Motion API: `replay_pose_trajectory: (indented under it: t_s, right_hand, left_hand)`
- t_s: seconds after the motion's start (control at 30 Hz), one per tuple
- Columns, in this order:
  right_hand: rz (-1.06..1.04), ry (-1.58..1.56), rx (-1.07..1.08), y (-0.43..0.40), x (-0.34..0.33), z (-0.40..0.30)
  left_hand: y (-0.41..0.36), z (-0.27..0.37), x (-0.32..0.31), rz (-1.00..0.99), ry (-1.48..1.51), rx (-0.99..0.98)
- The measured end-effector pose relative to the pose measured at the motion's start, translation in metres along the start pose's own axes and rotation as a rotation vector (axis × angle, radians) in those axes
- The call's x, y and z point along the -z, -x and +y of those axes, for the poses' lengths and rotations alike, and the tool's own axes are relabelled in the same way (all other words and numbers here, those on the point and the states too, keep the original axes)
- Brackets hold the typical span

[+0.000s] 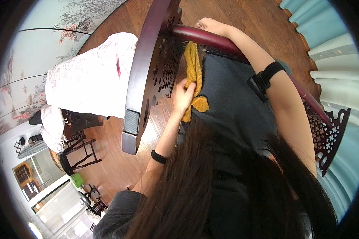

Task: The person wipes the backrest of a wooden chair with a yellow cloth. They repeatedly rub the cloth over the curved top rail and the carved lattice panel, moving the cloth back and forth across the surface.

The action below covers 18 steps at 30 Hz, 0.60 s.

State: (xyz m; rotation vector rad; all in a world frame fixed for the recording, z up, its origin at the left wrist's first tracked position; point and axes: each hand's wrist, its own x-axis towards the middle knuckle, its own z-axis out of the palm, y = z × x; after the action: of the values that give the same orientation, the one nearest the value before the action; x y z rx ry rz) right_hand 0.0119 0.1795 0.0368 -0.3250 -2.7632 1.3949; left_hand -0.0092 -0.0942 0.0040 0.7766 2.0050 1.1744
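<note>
A mustard-yellow knitted strip (194, 64) hangs down beside the grey cloth over my lap, with a leaf-shaped knitted end (200, 104) near its lower part. My left hand (184, 94) pinches the strip between thumb and fingers, just above that leaf shape. At the top, beyond a dark red rounded wooden bar (206, 35), is my right hand (211, 25), with a ring on one finger. Its fingers are bent and partly hidden, so I cannot tell whether it holds anything. My right forearm lies across the bar.
A dark wooden frame with pierced panels (143, 59) stands close on the left. Beyond it, a white patterned cloth (89, 74) bears a red pen (118, 66). Pale blue and white curtains (332, 56) hang at the right. Dark wooden furniture (82, 152) stands farther off at the lower left.
</note>
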Motion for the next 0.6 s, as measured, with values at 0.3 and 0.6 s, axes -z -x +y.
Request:
replay_pose_trajectory:
  t_s: [0.3,0.6]
  right_hand:
    - [0.305,0.297,-0.101,-0.031,0.004,0.026]
    - [0.411,0.319,-0.144,-0.03,0.008,0.02]
  left_hand:
    - [-0.065,0.026,-0.008,0.073,0.616,0.061]
    - [-0.11,0.004,-0.012,-0.118,1.254,0.439]
